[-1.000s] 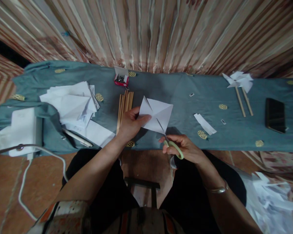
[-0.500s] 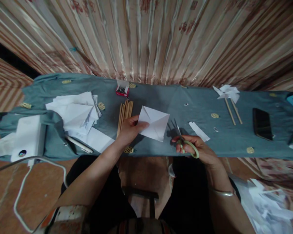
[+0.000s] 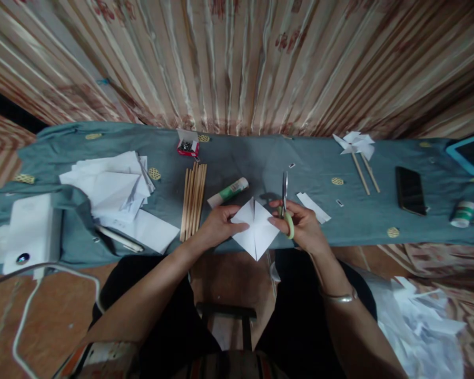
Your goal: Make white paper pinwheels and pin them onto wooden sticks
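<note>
Pinching square white paper (image 3: 256, 237), twice slit inward, left grip (image 3: 220, 225) closed, right grip (image 3: 305, 227) closed, also around scissors (image 3: 285, 190)

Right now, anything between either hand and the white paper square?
Nothing visible. The left hand pinches the white paper square at its left corner; the right hand touches its right corner while also holding scissors, blades pointing away. The white-and-green tube lies beyond, not between.
</note>
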`<state>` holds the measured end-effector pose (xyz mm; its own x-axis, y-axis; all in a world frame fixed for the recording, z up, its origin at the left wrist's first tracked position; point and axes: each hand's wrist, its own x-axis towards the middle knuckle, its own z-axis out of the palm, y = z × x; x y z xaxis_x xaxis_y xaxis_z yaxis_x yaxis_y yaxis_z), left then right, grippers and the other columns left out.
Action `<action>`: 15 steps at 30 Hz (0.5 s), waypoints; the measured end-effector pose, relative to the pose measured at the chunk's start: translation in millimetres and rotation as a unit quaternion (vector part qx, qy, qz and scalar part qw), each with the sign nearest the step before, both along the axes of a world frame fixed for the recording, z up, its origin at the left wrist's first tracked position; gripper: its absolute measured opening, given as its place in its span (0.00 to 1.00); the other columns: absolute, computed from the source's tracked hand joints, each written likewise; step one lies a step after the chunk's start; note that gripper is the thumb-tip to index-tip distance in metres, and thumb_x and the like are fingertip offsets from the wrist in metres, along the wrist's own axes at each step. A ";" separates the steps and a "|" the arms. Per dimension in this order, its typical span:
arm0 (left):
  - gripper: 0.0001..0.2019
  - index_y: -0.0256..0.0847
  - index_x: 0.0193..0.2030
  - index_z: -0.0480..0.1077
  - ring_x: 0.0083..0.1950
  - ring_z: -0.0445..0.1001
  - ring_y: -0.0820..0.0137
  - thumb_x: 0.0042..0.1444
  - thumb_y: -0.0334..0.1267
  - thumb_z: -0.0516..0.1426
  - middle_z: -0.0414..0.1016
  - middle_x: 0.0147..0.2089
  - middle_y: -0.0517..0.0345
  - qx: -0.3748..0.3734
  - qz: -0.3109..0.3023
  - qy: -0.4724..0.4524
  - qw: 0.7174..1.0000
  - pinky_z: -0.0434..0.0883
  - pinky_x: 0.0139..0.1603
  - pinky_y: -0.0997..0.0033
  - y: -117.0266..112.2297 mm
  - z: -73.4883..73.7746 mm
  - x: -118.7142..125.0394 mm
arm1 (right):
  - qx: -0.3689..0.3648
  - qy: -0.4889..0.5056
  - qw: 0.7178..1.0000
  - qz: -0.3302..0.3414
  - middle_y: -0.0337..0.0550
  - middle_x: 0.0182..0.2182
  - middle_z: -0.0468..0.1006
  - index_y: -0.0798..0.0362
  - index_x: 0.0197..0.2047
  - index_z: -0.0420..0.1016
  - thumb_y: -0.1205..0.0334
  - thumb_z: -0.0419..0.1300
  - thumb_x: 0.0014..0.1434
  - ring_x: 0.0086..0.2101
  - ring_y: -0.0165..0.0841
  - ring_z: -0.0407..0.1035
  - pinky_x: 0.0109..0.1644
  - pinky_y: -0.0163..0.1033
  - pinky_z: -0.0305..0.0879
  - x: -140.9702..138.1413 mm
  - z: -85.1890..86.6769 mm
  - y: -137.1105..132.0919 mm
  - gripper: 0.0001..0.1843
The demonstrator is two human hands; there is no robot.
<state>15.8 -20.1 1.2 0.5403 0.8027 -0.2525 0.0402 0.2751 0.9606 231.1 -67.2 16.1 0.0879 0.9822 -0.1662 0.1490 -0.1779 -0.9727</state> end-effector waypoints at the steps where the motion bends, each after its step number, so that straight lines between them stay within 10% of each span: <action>1: 0.12 0.36 0.31 0.75 0.26 0.69 0.73 0.41 0.40 0.67 0.74 0.26 0.61 -0.002 0.004 0.000 1.000 0.64 0.27 0.76 0.7 0.6 -0.2 | -0.008 0.009 1.000 0.003 0.36 0.26 0.78 0.49 0.41 0.78 0.54 0.73 0.42 0.25 0.29 0.68 0.31 0.36 0.66 -1.0 -0.8 -0.5 0.21; 11: 0.28 0.36 0.51 0.75 0.28 0.71 0.72 0.39 0.39 0.69 0.76 0.30 0.60 0.023 0.102 0.040 0.994 0.65 0.28 0.75 12.7 -4.4 -7.9 | -0.057 0.029 0.997 0.037 0.31 0.21 0.70 0.51 0.37 0.76 0.52 0.71 0.40 0.21 0.24 0.59 0.25 0.33 0.57 -14.1 3.5 -4.8 0.21; 15: 0.37 0.40 0.59 0.67 0.29 0.73 0.72 0.39 0.40 0.70 0.74 0.29 0.63 -0.058 0.162 -0.074 0.982 0.67 0.31 0.74 10.1 -3.4 -2.5 | -0.028 0.009 1.000 0.008 0.29 0.18 0.65 0.50 0.34 0.75 0.48 0.70 0.40 0.20 0.24 0.54 0.24 0.33 0.55 -19.8 -1.2 -3.6 0.20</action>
